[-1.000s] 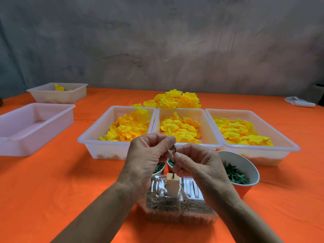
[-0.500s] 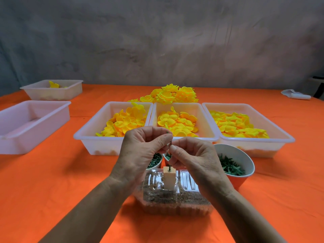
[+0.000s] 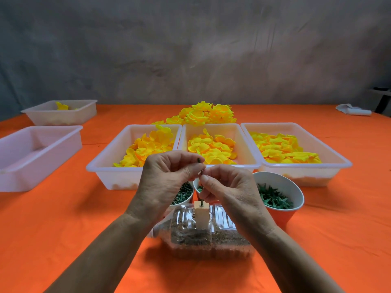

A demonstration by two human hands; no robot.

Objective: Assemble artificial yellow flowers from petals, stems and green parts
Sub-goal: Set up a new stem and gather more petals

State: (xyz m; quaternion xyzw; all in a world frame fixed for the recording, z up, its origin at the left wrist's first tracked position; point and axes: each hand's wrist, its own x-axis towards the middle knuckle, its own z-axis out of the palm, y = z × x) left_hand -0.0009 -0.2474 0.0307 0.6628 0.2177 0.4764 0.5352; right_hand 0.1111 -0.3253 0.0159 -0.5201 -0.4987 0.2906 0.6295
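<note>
A thin dark green stem stands upright in a small wooden block set in a clear plastic bottle lying on its side. My left hand and my right hand meet above the block, and both pinch the stem's upper part between thumb and fingers. The stem's tip pokes out above my left fingers. Behind the hands, three white trays hold yellow petals: left tray, middle tray, right tray. Finished yellow flowers are piled behind the trays.
An orange cup of green leafy parts stands right of my hands. Two smaller cups of green pieces sit half hidden behind them. At the left are an empty white tray and a farther tray with one flower. White object far right.
The view has shifted slightly. My hands stay together on the stem above the block, and the stem's tip now shows above my left fingers.
</note>
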